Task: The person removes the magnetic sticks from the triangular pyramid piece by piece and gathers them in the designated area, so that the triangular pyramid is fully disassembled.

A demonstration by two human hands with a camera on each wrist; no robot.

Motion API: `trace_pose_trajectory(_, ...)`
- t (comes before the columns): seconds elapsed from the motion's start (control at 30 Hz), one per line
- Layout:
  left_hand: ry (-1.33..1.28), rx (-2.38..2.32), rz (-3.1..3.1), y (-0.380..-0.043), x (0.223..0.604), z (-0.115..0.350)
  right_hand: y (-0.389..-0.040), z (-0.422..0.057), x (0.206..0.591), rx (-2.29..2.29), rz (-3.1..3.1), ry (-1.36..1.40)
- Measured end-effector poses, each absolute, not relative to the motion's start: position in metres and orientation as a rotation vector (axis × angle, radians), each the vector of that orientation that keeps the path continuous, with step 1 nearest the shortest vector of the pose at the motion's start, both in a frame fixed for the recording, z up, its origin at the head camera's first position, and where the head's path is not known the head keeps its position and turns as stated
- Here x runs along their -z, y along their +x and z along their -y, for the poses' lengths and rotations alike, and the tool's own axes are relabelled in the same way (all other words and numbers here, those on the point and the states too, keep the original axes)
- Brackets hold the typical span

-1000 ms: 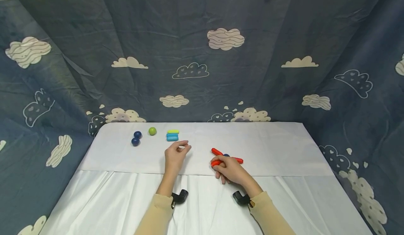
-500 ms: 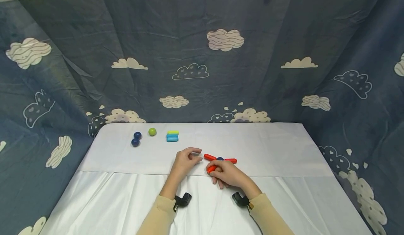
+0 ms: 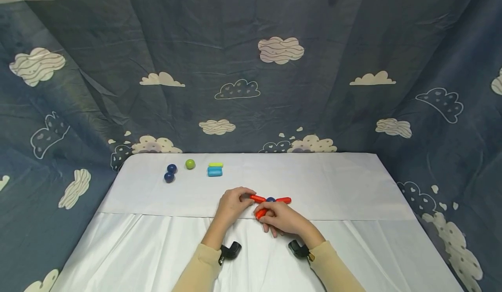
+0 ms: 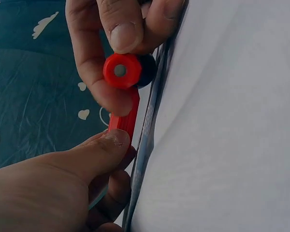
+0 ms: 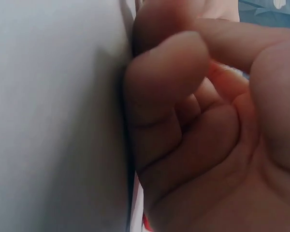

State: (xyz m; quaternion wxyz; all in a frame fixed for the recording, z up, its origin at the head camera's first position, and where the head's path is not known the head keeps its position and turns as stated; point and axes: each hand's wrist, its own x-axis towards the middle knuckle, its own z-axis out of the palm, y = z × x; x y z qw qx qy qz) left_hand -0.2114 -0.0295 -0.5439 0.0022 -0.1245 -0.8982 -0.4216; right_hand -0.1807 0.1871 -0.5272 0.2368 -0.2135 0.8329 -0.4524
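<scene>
Three red magnetic sticks spread from a dark blue ball [image 3: 270,199] near the table's middle. My left hand [image 3: 232,207] pinches the outer end of the left stick [image 3: 257,198] between thumb and fingers. The near stick [image 3: 260,214] is in the grip of my right hand [image 3: 286,219]. A third stick [image 3: 284,200] points right, untouched. In the left wrist view, the near stick's round end [image 4: 121,71] shows a grey dot, with right-hand fingers [image 4: 123,36] around it. Curled right-hand fingers [image 5: 169,87] fill much of the right wrist view, hiding most of the sticks.
Toward the back left of the white table [image 3: 333,178] lie two dark blue balls [image 3: 169,177], a green ball [image 3: 190,164], light blue sticks [image 3: 215,171] and a yellow-green stick [image 3: 215,164]. A dark cloud-patterned cloth [image 3: 313,109] hangs behind the table.
My left hand has moved right and toward me, and now takes hold of the left stick's end. My right hand has brought the joined sticks and ball slightly left and nearer.
</scene>
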Motion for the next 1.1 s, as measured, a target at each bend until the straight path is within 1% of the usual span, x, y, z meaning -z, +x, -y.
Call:
trace_pose_trajectory(0.1,-0.381,1.332,2.81,-0.211,0.543,0.029,-0.182,-0.191,0.526,1.272,-2.249,-0.588)
trace_pose_trajectory(0.2,-0.372,1.347,2.797,-0.212,0.543,0.029,-0.185,-0.195,0.526,1.356,-2.258,-0.533)
trace_pose_trajectory(0.37,-0.35,1.355,2.796,-0.212,0.541,0.028,-0.191,-0.2,0.527,1.499,-2.492,-0.291)
trace_pose_trajectory(0.5,-0.333,1.352,2.818,-0.211,0.54,0.027,-0.194,-0.201,0.53,1.489,-2.653,-0.081)
trace_pose_trajectory(0.6,-0.343,1.341,2.843,-0.21,0.54,0.027,-0.194,-0.201,0.531,1.456,-2.676,-0.005)
trace_pose_trajectory(0.9,-0.532,1.38,2.922,-0.209,0.543,0.028,-0.195,-0.201,0.534,1.326,-2.772,-0.045)
trace_pose_trajectory(1.1,-0.549,1.405,2.915,-0.209,0.543,0.029,-0.195,-0.2,0.534,1.288,-2.788,-0.066)
